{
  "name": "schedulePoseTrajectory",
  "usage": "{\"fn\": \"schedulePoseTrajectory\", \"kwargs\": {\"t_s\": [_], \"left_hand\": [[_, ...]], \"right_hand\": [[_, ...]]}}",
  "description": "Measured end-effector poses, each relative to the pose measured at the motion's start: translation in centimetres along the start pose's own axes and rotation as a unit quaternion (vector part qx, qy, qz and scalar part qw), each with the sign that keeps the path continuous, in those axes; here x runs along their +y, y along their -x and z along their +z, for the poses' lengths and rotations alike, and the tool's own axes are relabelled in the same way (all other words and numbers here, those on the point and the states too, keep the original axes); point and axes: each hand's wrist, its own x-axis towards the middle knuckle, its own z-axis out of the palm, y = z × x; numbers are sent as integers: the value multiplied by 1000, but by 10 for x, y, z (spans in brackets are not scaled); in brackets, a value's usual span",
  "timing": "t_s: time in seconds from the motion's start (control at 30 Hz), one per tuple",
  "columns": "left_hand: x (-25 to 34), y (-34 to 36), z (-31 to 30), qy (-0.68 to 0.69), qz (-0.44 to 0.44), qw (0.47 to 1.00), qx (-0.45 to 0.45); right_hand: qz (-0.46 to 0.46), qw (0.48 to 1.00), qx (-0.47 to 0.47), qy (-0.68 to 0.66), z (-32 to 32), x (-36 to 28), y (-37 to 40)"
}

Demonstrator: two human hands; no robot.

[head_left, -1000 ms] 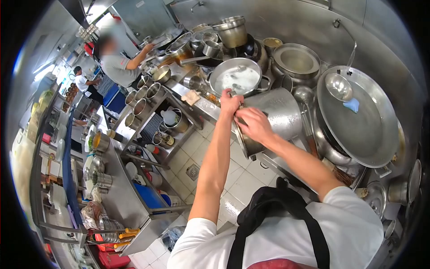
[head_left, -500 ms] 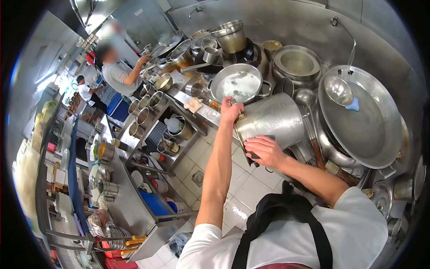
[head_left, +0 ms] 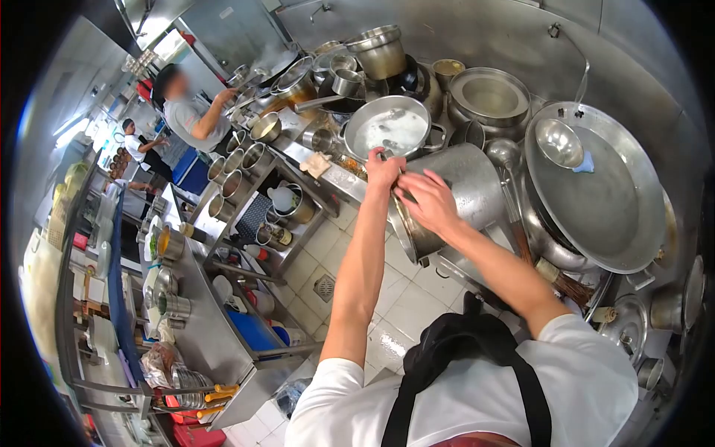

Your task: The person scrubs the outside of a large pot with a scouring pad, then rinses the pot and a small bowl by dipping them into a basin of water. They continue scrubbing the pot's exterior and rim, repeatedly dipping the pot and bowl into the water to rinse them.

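A large steel pot lies tipped on its side, its rim facing left. My left hand is closed at the pot's upper rim, just below a round pan with cloudy liquid. A small metal piece shows at its fingertips; what the fingers hold is hidden. My right hand lies across the pot's rim with its fingers apart, their tips close to my left hand. The pot's inside is out of sight.
A wide wok with a ladle stands at right. Pots and pans crowd the stove behind. At left are a steel counter, a shelf of pots, and a co-worker at the stove. Brushes lie right of the pot.
My right hand has moved up from the pot's lower rim to beside my left hand. My left hand has shifted slightly. The view has moved a little.
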Motion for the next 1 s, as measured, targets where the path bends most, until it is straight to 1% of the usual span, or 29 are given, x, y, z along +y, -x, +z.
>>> {"fn": "schedulePoseTrajectory", "kwargs": {"t_s": [0.03,0.07,0.1,0.13,0.17,0.23,0.27,0.3,0.33,0.37,0.4,0.43,0.47,0.5,0.53,0.57,0.6,0.63,0.67,0.7,0.73,0.77,0.8,0.83,0.87,0.9,0.93,1.0], "left_hand": [[-2,2,2,3,-3,1000,-1],[-1,2,0,-5,-10,1000,-4],[3,-1,-4,-17,-12,1000,-9],[9,9,-10,-16,8,1000,-16],[0,4,-12,-14,6,1000,-13],[-22,-17,-11,26,29,999,-22],[-23,-12,-7,27,24,999,-21],[-13,-6,0,5,30,1000,0],[-3,-1,5,-16,37,999,20],[1,5,8,-13,37,999,18],[6,10,11,-47,33,998,12],[18,10,11,-83,36,996,11],[7,-1,12,-81,67,994,19],[7,-1,11,-82,66,994,19],[4,1,7,-39,53,998,-8],[3,2,3,6,42,999,-34],[-1,5,2,6,38,999,-33],[-3,7,3,5,45,999,-8],[-1,7,5,4,54,998,17],[1,6,9,3,63,997,40],[4,5,14,1,45,998,39],[11,10,12,-1,49,998,38],[23,18,11,-12,44,999,26],[27,23,11,-24,33,999,15],[-10,-17,16,-52,81,995,33],[-4,-12,14,-55,78,995,33],[-4,-2,11,-37,74,996,18],[4,6,9,-10,71,997,8]], "right_hand": [[10,998,58,16,13,-1,-4],[11,998,57,17,11,-8,12],[0,998,59,-23,9,-20,36],[-12,996,57,-64,4,-24,53],[-14,996,53,-66,-8,-17,61],[-118,992,-13,51,-37,7,81],[-33,998,14,56,-46,23,81],[48,996,43,62,-49,41,71],[45,996,43,63,-41,48,63],[123,981,120,88,-30,52,58],[194,954,198,112,-27,48,45],[191,969,147,51,-20,28,46],[112,988,105,12,-13,-6,50],[39,997,56,-29,-8,-30,60],[44,997,56,-32,-9,-25,66],[28,997,59,-27,-14,-6,70],[13,998,60,-22,-21,14,73],[35,992,114,38,-31,36,65],[122,984,121,46,-47,53,54],[122,984,120,45,-44,55,49],[142,980,130,50,-36,54,45],[160,975,145,57,-28,51,37],[122,985,123,17,-16,27,41],[85,994,59,-42,-17,-7,43],[39,998,34,-44,-16,-6,43],[-5,999,7,-48,-14,-6,48],[37,999,21,-30,-15,2,47],[111,993,39,17,-21,31,18]]}}
